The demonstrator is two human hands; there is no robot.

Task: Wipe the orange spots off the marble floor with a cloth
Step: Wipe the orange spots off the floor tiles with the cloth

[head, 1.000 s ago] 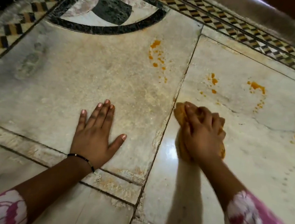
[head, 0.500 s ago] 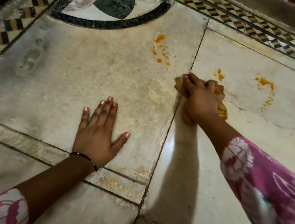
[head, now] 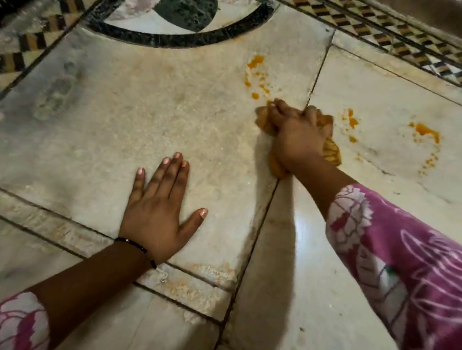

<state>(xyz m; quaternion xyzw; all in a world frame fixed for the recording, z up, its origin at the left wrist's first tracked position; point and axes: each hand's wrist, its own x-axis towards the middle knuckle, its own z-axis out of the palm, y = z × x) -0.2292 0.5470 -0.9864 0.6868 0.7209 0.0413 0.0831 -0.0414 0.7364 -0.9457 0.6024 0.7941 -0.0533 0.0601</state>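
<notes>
My right hand (head: 297, 136) grips a crumpled orange-stained cloth (head: 331, 153) and presses it on the marble floor (head: 145, 117), over the joint between two slabs. Just beyond its fingertips lies a cluster of orange spots (head: 254, 73). A second small group of orange spots (head: 350, 122) sits right beside the cloth, and a third orange patch (head: 426, 133) with a trail of dots lies farther right. My left hand (head: 157, 210) rests flat on the left slab, fingers spread, holding nothing.
A dark curved inlay (head: 180, 39) with a black and white pattern lies at the far middle. Checkered mosaic borders run along the far right (head: 403, 42) and the left edge (head: 26, 42). Chipped grout joints (head: 201, 278) cross the near floor.
My right hand has slid the cloth forward and to the left, from the right slab onto the joint. Spots near the joint are gone. My left hand has stayed put.
</notes>
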